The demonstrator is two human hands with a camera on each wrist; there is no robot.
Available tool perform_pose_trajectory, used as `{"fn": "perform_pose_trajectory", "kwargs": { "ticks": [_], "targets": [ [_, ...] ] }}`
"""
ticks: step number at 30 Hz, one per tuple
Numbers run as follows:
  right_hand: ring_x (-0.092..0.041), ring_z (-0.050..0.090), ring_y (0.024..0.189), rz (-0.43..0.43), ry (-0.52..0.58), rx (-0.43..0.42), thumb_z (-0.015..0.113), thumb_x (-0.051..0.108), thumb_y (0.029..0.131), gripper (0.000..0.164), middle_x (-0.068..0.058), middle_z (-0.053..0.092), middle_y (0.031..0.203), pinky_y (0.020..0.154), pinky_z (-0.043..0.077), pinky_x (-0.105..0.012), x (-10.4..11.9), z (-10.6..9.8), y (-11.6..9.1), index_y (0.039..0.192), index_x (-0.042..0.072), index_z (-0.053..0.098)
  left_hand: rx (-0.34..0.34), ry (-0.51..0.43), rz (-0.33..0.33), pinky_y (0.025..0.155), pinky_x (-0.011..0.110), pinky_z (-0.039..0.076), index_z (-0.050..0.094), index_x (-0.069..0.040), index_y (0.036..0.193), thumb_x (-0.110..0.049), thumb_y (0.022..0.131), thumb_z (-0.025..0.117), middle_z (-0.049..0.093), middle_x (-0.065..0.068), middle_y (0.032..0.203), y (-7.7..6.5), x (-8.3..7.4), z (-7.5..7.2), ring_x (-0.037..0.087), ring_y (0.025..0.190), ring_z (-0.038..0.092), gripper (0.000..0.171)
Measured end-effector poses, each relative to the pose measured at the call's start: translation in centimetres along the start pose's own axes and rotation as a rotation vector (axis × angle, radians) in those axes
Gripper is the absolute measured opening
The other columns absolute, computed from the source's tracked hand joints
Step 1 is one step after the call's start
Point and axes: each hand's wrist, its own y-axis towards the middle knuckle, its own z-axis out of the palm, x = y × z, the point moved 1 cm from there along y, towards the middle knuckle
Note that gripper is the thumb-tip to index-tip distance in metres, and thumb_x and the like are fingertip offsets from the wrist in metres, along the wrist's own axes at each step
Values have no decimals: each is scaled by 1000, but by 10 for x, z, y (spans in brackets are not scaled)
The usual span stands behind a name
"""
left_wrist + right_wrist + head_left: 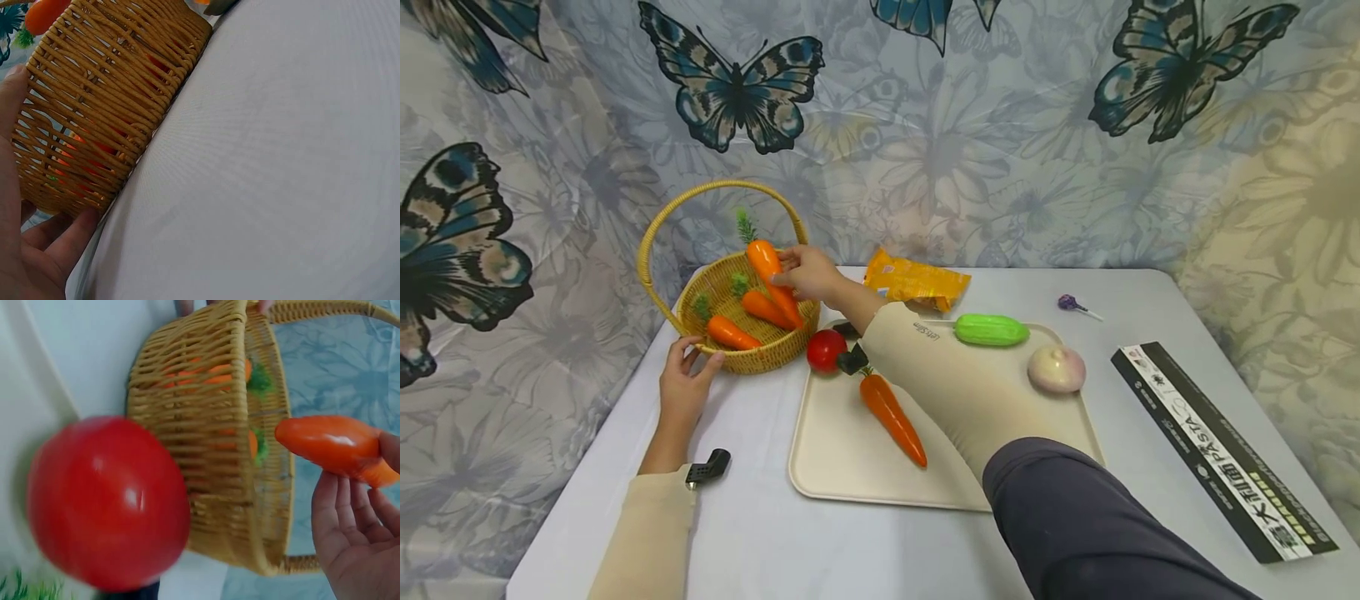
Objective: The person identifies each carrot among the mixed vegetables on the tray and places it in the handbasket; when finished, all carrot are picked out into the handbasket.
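Orange carrot (770, 267) is held above the basket (760, 360), leafy end upward, pinched between thumb and fingers in the grip of the right hand (808, 273), perhaps so its tip can point inward. The left hand (687, 382) grasps the basket's side, seemingly to steady it, while two other carrots (733, 333) lie inside.
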Motion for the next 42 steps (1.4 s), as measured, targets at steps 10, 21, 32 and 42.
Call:
{"fn": "perform_pose_trajectory", "kwargs": {
  "ticks": [10,21,32,42],
  "targets": [
    [-18,59,90,-8,13,-63,73,19,90,47,-4,57,107,76,57,-34,-21,30,15,133,11,53,13,19,-5,104,49,40,45,-10,135,-31,90,72,28,3,155,0,-1,2,25,138,36,57],
    [-14,59,93,-10,-215,-88,73,23,89,48,1,61,107,73,51,-24,-34,47,23,133,13,55,3,5,8,105,48,40,46,-9,135,-31,89,73,29,3,155,1,1,3,25,138,36,58],
    [-16,62,86,-23,-248,-83,75,16,88,49,-2,63,104,70,54,-25,-35,49,23,132,8,56,13,-20,0,104,47,41,46,-9,134,-32,88,74,26,3,156,-4,-2,8,25,138,36,59],
    [-17,61,83,-50,-165,-68,72,11,90,46,1,61,98,64,52,-24,-34,52,22,133,12,56,2,-7,-2,104,46,41,46,-9,134,-31,88,73,26,4,156,-3,-2,0,26,138,36,57]
  ]
}}
